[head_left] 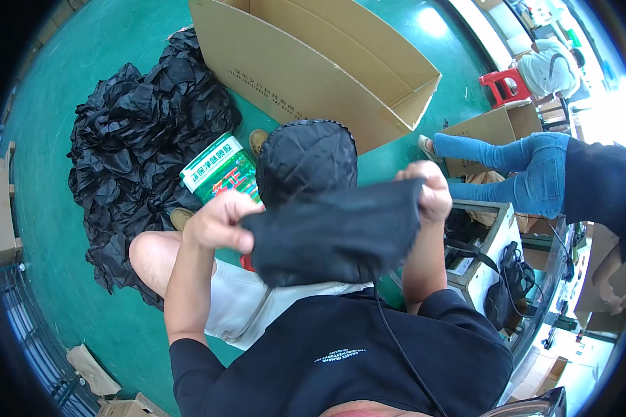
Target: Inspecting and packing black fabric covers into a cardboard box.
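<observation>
A black fabric piece [327, 233], slightly blurred, is stretched between my two hands above my lap. My left hand [222, 221] grips its left end, thumb pressed against the fingers. At the upper right corner, my right hand [428, 191] pinches the cloth with bent fingers. Just beyond it is a rounded form covered in black cloth [307, 156] with a gathered edge; the held fabric hides its lower part. Left of that form stands a green and white tin [222, 170], partly behind my left hand. A large heap of crinkled black fabric pieces [146, 153] lies on the floor at the left.
A tall, open cardboard box [306, 69] stands ahead on the green floor [104, 55]. At the right, a person in blue jeans [515, 167] stands near a workbench frame [487, 243] with a black bag [508, 292]. Farther off, another person sits by a red stool [504, 87].
</observation>
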Tool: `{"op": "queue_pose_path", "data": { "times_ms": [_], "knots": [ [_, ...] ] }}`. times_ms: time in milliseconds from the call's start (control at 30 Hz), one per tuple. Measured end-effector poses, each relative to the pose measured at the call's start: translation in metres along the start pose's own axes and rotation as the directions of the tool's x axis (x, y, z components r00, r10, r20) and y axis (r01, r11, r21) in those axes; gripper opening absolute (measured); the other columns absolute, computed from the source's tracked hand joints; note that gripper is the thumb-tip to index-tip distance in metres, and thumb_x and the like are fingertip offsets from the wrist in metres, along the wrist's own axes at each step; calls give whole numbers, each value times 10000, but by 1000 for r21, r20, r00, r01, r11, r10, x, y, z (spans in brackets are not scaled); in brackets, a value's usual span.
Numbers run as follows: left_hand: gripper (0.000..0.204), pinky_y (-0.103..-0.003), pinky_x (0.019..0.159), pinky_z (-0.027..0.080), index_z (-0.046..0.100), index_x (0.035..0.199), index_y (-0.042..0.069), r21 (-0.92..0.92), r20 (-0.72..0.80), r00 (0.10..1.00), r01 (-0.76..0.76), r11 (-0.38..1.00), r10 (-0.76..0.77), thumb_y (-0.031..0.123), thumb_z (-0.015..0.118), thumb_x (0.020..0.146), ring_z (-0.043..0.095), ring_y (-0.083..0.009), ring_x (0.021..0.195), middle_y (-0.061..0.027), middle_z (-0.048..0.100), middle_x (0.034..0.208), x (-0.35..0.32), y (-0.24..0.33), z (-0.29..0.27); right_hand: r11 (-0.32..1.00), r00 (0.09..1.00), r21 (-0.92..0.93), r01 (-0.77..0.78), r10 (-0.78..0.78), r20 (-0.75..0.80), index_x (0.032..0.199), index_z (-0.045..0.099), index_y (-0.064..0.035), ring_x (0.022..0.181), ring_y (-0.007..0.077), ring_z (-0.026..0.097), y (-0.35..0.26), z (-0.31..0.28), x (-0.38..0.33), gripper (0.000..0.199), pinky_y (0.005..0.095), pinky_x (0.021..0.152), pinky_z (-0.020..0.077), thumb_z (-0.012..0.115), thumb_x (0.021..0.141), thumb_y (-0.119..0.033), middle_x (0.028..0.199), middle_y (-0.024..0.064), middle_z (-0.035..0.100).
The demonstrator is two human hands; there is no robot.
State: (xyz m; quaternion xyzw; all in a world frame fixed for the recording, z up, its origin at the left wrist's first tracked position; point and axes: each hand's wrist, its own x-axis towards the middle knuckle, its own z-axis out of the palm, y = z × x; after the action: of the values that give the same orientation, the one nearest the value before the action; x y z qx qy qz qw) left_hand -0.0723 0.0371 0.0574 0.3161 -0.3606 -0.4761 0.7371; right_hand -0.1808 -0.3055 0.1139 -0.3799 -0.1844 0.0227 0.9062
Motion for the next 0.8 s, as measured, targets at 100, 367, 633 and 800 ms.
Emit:
{"op": "queue_pose_path", "data": {
  "times_ms": [100,367,633,800],
  "knots": [
    [316,-389,596,455,616,843,-81,-76,537,806,-249,966,250,148,833,841,601,-331,641,-155,615,735,23,10,22,997,660,31,-73,25,751,810,617,23,676,370,663,-17,-2,23,202,464,674,523,609,965,-107,778,187,655],
    [208,-309,589,474,681,1102,-34,-189,-488,871,-43,981,-56,125,672,967,599,-77,686,-18,696,846,32,6,19,878,849,-260,-403,253,-463,1148,660,60,838,196,699,-4,-18,20,229,335,816,557,609,979,-86,991,104,734],
    [297,-241,758,568,666,1122,5,-205,-675,727,-21,979,-126,260,527,1061,718,-137,850,-70,747,1009,52,-17,-67,868,729,-94,-487,345,-591,1051,691,-23,812,69,668,35,-85,48,146,242,760,556,635,1006,-150,939,10,719],
    [257,-284,798,579,663,1135,6,-162,-776,628,-101,982,-63,224,557,1047,718,-155,851,-81,746,1027,64,-17,-81,884,757,-152,-442,276,-592,1099,689,7,853,88,681,44,-90,72,168,253,811,567,621,1013,-120,990,38,727]
  ]
}}
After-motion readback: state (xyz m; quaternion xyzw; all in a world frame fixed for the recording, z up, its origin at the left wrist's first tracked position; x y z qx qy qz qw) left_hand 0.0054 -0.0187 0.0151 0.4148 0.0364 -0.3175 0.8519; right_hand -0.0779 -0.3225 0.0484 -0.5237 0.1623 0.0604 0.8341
